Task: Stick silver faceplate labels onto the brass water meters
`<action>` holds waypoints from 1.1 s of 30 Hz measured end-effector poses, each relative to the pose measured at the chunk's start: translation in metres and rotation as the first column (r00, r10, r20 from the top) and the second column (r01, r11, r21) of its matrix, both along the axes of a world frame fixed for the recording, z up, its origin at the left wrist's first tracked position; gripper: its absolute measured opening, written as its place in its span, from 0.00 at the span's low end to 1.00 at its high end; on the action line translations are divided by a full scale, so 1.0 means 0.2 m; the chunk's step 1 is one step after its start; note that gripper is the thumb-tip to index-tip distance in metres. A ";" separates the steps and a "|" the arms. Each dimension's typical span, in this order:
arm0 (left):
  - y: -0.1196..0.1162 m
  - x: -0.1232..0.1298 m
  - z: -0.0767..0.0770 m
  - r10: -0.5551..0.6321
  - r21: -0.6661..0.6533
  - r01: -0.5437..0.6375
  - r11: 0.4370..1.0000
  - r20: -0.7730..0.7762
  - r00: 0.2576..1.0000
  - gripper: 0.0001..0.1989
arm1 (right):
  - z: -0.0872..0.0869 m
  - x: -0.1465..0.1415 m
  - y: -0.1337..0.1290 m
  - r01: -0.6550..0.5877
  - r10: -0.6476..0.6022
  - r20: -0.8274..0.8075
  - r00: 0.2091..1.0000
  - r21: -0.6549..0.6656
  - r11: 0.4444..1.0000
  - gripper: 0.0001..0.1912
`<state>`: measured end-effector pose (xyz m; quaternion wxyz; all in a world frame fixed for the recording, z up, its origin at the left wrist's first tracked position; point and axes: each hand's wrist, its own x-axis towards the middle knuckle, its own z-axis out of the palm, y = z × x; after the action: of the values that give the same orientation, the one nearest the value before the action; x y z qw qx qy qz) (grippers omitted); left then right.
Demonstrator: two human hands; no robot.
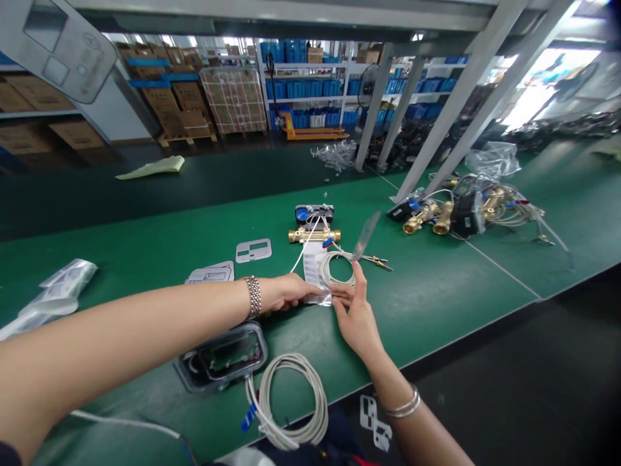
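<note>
My left hand (288,292) has its fingers pressed together at the lower edge of a clear bag with a white printed label (314,262). At the bag's right corner lies my right hand (358,317); its index finger points up against a thin translucent piece (367,234) that stands tilted. Behind the bag is a brass fitting (315,235) with a dark meter unit (314,213). A coiled cable (338,267) rests beside the bag. Below my left forearm sit a clear-lidded meter housing (228,356) and a larger cable coil (317,401).
Grey face plates (253,250) lie left of the fitting. Brass and black meters (468,213) are grouped at the right near slanted metal posts (466,97). Crumpled film (58,291) is at the far left of the green table (427,310).
</note>
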<state>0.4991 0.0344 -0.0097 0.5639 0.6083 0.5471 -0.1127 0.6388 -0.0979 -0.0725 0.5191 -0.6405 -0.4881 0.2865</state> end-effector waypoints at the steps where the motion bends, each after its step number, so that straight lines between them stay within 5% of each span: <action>1: 0.00 0.01 -0.02 -0.012 -0.007 0.012 1.000 -0.017 1.000 0.23 | 0.00 0.00 0.00 0.007 -0.007 -0.008 1.000 0.009 1.000 0.47; 8: 0.05 0.00 -0.04 -0.014 -0.068 0.024 0.997 0.145 0.989 0.24 | 0.01 0.01 -0.04 0.174 -0.171 -0.069 0.983 0.035 0.984 0.47; 14: 0.06 0.03 -0.09 -0.044 -0.053 0.057 0.997 0.218 0.975 0.33 | 0.02 -0.02 -0.01 0.131 -0.121 -0.297 0.947 0.015 0.991 0.48; 20: 0.08 0.05 -0.14 -0.115 -0.016 0.125 0.992 0.285 0.952 0.35 | 0.03 -0.01 0.02 0.159 -0.152 -0.242 0.958 0.011 0.987 0.43; 25: 0.11 0.03 -0.15 -0.195 0.034 0.195 0.980 0.332 0.923 0.35 | 0.02 0.00 0.05 0.164 -0.164 -0.024 0.986 0.013 0.986 0.40; 33: 0.16 0.03 -0.14 -0.283 0.097 0.266 0.959 0.336 0.898 0.33 | 0.00 0.06 0.08 0.015 -0.015 0.090 0.996 -0.005 1.000 0.41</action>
<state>0.5041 0.0664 -0.0379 0.6150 0.7030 0.3506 -0.0686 0.6501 -0.0814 -0.0725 0.4971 -0.6577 -0.5054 0.2548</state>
